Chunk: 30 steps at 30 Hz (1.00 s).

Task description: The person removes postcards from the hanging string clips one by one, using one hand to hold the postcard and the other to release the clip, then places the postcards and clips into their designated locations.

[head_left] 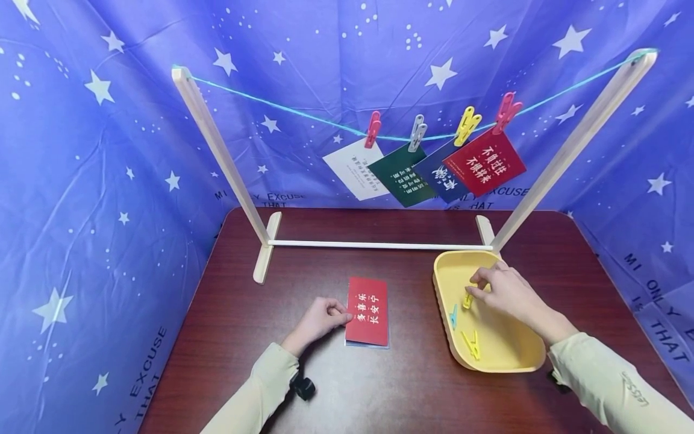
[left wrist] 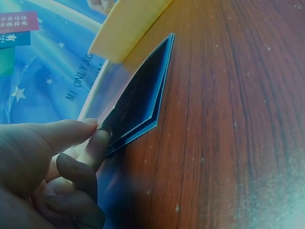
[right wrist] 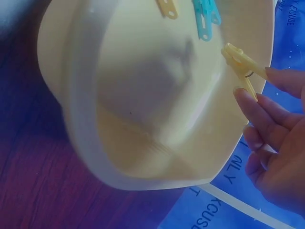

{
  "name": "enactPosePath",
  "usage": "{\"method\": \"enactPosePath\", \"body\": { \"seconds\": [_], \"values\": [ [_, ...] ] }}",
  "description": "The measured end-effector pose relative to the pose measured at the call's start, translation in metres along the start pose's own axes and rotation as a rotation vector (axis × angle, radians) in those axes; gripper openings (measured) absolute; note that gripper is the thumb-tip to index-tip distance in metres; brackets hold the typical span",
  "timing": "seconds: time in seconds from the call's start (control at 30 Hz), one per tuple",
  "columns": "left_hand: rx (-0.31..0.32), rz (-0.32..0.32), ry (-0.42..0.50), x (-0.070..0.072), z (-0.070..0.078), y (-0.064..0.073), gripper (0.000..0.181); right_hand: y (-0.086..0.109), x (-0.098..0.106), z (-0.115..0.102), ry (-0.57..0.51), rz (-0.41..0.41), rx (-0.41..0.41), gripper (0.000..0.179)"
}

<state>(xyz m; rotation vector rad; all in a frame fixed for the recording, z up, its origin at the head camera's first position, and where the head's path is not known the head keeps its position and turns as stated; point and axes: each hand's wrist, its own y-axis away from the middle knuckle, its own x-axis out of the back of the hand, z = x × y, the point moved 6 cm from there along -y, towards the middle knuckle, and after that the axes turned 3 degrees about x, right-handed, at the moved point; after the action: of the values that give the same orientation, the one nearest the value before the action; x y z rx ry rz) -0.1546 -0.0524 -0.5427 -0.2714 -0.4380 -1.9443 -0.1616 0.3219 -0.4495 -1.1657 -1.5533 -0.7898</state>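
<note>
My left hand (head_left: 323, 319) pinches the left edge of a red card (head_left: 367, 310) with white characters, above the table. Another card's edge shows under it, and the left wrist view shows the two layers of card (left wrist: 143, 95) slightly parted, held between thumb and finger. Over the yellow basin (head_left: 512, 355), my right hand (head_left: 506, 289) grips a yellow clothespin (head_left: 468, 299) by its handles, between thumb and fingertips. In the right wrist view this clothespin (right wrist: 240, 64) points away from the palm. A turquoise clothespin (head_left: 453, 316) and another yellow clothespin (head_left: 474, 346) lie inside the basin.
A wooden stand (head_left: 217, 150) carries a sagging turquoise cord (head_left: 293, 110). From it hang a white card (head_left: 355, 172), a green card (head_left: 398, 175), a blue card (head_left: 441, 181) and a red one (head_left: 488, 163), each clipped by a clothespin. Its white crossbar (head_left: 374, 245) spans behind the hands.
</note>
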Motion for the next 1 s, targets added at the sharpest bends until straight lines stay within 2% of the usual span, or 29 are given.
{"method": "enactPosePath", "body": {
  "seconds": [0.13, 0.37, 0.5, 0.63, 0.77, 1.0],
  "values": [
    [0.016, 0.008, -0.029, 0.0, 0.003, 0.001, 0.016, 0.002, 0.0, 0.001, 0.006, -0.008, 0.008, 0.023],
    [0.018, 0.04, -0.091, 0.002, 0.008, 0.002, 0.016, 0.006, 0.0, 0.001, 0.037, -0.015, 0.076, 0.017],
    [0.017, 0.061, -0.134, 0.003, 0.008, 0.003, 0.016, 0.01, -0.002, 0.002, 0.028, -0.056, 0.082, 0.013],
    [0.017, 0.068, -0.162, 0.004, 0.007, 0.004, 0.017, 0.014, -0.006, 0.004, 0.008, -0.144, 0.055, 0.014],
    [0.017, 0.049, -0.148, 0.003, 0.006, 0.006, 0.018, 0.02, -0.011, 0.005, -0.001, -0.219, -0.005, 0.016],
    [0.024, 0.045, -0.147, 0.004, 0.006, 0.008, 0.019, 0.03, -0.019, 0.01, -0.001, -0.257, -0.089, 0.023]
  ]
}}
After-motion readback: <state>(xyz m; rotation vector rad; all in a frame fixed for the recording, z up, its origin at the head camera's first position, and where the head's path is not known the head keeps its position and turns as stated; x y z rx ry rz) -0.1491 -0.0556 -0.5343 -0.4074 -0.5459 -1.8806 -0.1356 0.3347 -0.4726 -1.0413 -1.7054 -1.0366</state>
